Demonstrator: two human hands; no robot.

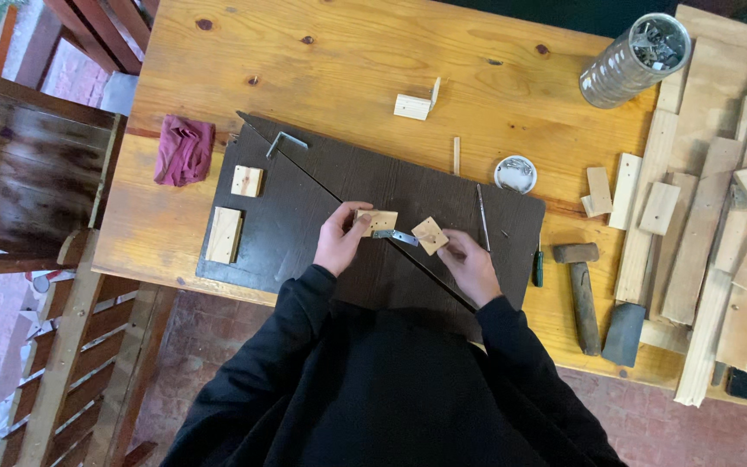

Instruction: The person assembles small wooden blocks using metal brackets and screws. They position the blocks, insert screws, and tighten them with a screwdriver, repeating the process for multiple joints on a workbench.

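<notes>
Wood blocks [378, 221] and metal bracket [395, 235] between both hands [339, 240] on dark board [304, 207].

- We see a wooden table [373, 52] with a dark board [304, 216] lying on it.
- On the board's left part lie two small wood blocks [246, 181] and [224, 234]; a metal angle bracket [285, 141] sits near its top corner.
- A crumpled red cloth [183, 150] rests just left of the board.
- A clear jar of metal parts [635, 58] lies tipped at the far right, and a small round tin [515, 174] sits by the board's upper right edge.
- A hammer [581, 294] lies right of the board, beside a pile of wood offcuts [711, 216].
- A small pale block [413, 105] lies alone further up the table.
</notes>
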